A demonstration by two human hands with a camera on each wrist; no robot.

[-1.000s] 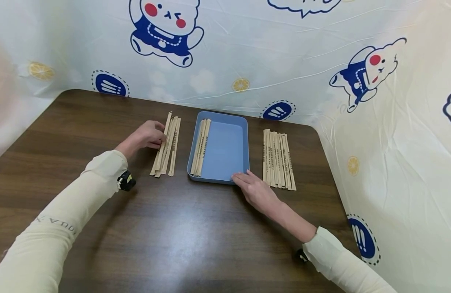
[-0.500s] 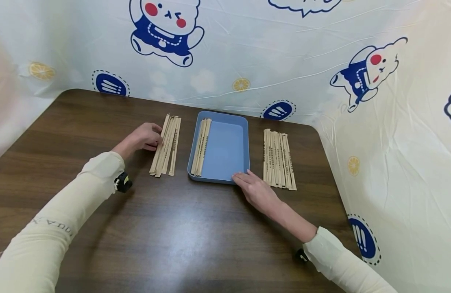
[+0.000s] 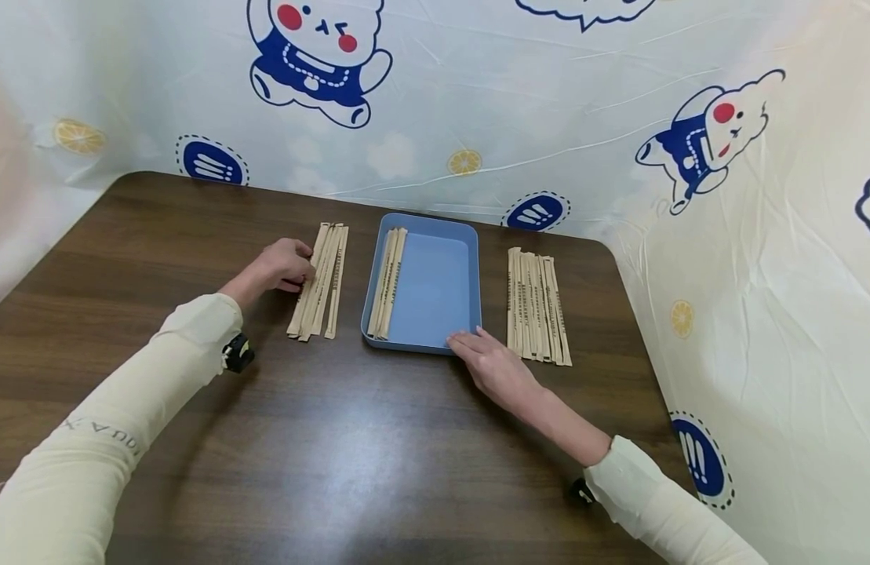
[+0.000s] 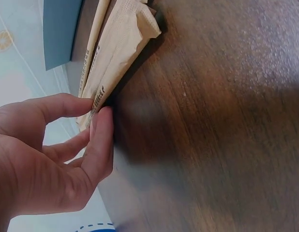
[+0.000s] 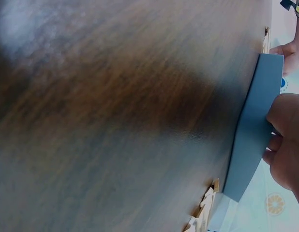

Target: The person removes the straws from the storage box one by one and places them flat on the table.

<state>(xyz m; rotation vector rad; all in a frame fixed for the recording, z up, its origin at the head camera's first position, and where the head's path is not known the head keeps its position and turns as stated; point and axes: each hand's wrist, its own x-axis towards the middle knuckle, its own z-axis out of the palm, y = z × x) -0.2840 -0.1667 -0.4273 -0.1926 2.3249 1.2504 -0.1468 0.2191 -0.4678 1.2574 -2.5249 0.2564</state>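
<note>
On the left, a loose pile of brown paper-wrapped chopsticks [image 3: 327,282] lies lengthwise on the table. My left hand [image 3: 285,265] is at its left edge; in the left wrist view, the thumb and fingers pinch the side of a printed wrapper [image 4: 115,53]. A shallow blue tray [image 3: 438,290] stands in the middle, with several wrapped chopsticks [image 3: 387,284] lined up along its left wall. My right hand [image 3: 493,367] holds the tray's near right corner. The right wrist view shows this hand [image 5: 290,145] at the rim, its fingers partly hidden behind the wall.
Another pile of wrapped chopsticks [image 3: 536,308] lies right of the tray, close to my right hand. The brown wooden table [image 3: 350,455] reaches back to a printed curtain [image 3: 435,94] along its far and right sides.
My left hand has shifted slightly left and settled. The leftmost wrapped chopsticks have slid down, so their upper ends sit more level with the pile. The right hand and tray hold still.
</note>
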